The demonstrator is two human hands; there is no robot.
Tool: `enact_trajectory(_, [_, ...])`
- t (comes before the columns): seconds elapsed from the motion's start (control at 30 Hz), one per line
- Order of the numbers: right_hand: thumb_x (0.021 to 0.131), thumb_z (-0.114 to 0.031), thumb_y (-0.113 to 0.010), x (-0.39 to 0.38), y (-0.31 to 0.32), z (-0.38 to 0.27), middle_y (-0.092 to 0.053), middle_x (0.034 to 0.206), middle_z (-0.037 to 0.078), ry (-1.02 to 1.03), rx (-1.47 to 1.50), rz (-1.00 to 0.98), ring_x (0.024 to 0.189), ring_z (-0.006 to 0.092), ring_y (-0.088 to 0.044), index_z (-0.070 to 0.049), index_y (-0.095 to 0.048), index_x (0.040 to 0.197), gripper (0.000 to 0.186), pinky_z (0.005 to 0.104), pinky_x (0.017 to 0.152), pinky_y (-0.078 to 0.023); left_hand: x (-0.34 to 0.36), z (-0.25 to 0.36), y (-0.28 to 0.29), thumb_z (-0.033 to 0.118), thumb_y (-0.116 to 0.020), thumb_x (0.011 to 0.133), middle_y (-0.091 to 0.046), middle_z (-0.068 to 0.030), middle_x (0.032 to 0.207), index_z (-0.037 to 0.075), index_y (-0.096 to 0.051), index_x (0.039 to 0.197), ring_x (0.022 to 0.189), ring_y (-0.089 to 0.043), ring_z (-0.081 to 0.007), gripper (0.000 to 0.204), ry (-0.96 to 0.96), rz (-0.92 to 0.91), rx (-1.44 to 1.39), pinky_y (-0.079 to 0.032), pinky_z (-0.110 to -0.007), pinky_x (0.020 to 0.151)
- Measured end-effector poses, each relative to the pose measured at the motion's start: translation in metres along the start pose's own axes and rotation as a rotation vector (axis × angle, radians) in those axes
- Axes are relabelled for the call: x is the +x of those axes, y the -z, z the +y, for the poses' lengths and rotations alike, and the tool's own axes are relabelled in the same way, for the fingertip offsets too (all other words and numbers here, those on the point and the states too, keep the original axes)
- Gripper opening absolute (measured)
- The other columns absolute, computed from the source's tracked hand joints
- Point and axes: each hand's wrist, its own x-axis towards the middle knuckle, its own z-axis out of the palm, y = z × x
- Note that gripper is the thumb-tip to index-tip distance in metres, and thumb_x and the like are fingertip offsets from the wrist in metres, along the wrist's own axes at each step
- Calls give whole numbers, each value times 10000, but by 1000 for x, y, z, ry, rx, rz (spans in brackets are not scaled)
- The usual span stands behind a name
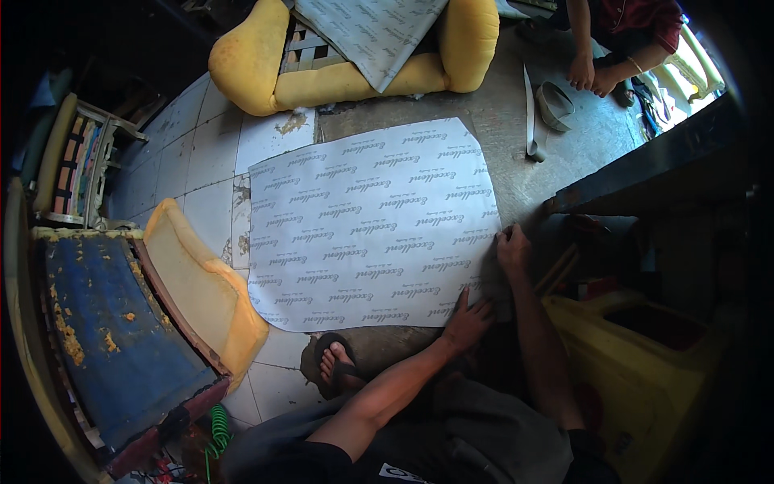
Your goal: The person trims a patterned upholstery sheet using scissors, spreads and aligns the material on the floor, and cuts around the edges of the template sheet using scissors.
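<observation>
A large whitish sheet with rows of grey printed lettering lies spread on the floor in front of me. It looks like the back of upholstery material. My left hand rests on its near right corner, fingers stretched out over the surface. At the right edge of the sheet is my right hand, fingers bent around that edge and apparently gripping it. What lies under those fingertips is hidden. My sandalled foot stands beside the sheet's near edge.
A yellow foam sofa frame stands beyond, with another printed sheet draped over it. Left are a worn blue panel and a foam-covered piece. A coiled strap lies near another person's hands. A dark beam juts in at right.
</observation>
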Motion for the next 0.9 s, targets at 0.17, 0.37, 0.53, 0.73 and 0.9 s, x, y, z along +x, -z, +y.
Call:
enact_trajectory(0.17, [890,-247,-686,0,-1,-1,-689,914,188,-65,-17,-6,898,387,-669,-49,-616,934,215,467,798,-513,-1,0,-3,194,-608,806,-524,-142,1359,94,-643,1185,1379,-424,-280,394,-1,50,48,-178,-754,1116])
enact_trajectory(0.37, [893,-265,-692,3,-4,2,-690,896,188,-70,-20,-7,885,392,-670,-53,-613,934,230,474,793,-511,-2,1,-3,190,-634,790,-522,-136,1360,100,-646,1177,1397,-401,-274,398,31,-11,29,-177,-753,1116])
enact_trajectory(0.53, [875,-233,-707,-6,-3,2,-682,923,179,-4,69,-4,900,378,-667,-36,-611,951,231,477,811,-507,-2,3,0,207,-640,786,-522,-120,1361,119,-662,1158,1391,-398,-267,382,41,-73,111,-193,-740,1120])
enact_trajectory(0.73, [853,-200,-700,-45,7,26,-679,1035,195,104,-121,29,994,375,-649,-14,-636,1069,292,451,881,-503,-2,5,6,234,-634,819,-540,-90,1346,124,-681,1141,1372,-413,-239,344,74,-66,130,-199,-744,1116])
enact_trajectory(0.9, [854,-227,-661,-46,15,35,-700,1028,195,43,-23,-63,997,371,-668,-24,-640,1060,291,454,877,-509,-15,-41,46,205,-636,866,-628,-125,1114,59,-672,1021,1113,-590,-306,216,178,114,-515,-446,-492,1000])
